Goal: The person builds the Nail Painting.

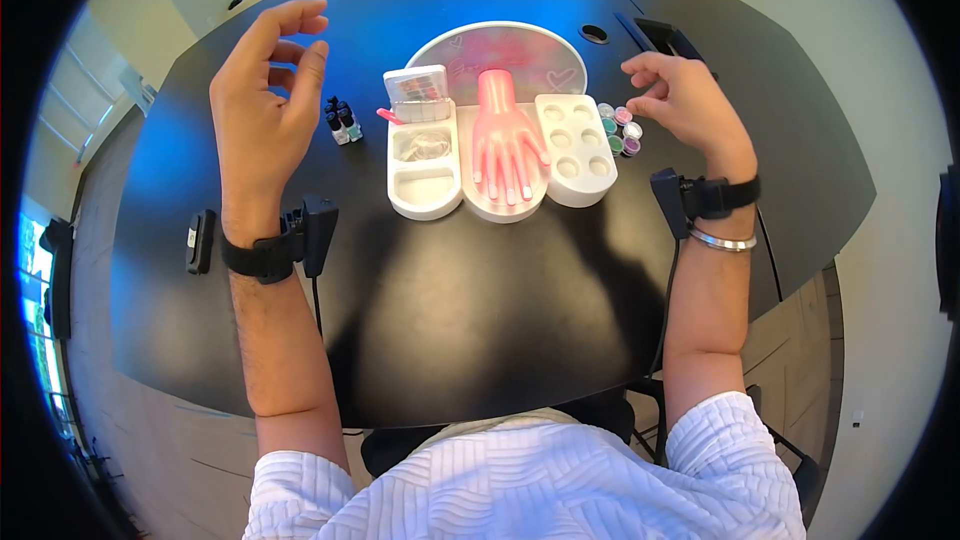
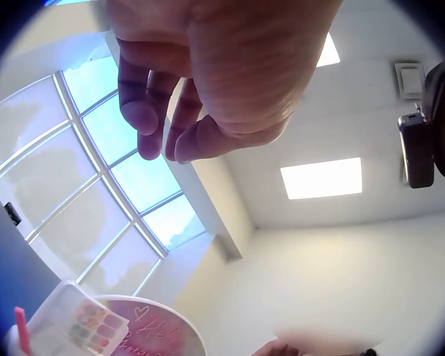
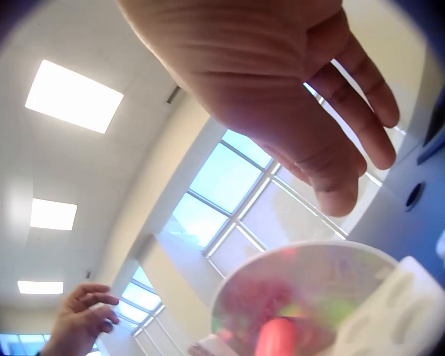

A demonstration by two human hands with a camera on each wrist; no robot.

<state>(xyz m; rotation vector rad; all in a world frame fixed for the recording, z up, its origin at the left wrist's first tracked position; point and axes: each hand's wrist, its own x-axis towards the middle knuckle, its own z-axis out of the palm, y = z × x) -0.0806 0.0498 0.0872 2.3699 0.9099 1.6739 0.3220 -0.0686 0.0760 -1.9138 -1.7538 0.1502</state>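
Both hands are raised with loosely bent fingers and hold nothing. My left hand (image 1: 268,105) is up at the left, nearest to several small nail polish bottles (image 1: 342,122). On the other side, my right hand (image 1: 690,105) hangs by a cluster of small colored pots (image 1: 620,130). Between them stands a white nail-play station (image 1: 425,202) with a round, heart-decorated back panel (image 1: 450,55). A pink model hand (image 1: 505,135) with pale nails lies at its center, fingers toward me. Its left tray holds a clear case (image 1: 417,90) of nail tips, a pink stick (image 1: 389,116) and a clear packet (image 1: 425,145).
The station's right wing (image 1: 575,175) has several round wells. Behind my right hand, a dark tablet-like object (image 1: 665,40) lies near a round cable hole (image 1: 594,34) in the black table (image 1: 480,310). A cable runs down from each wrist camera.
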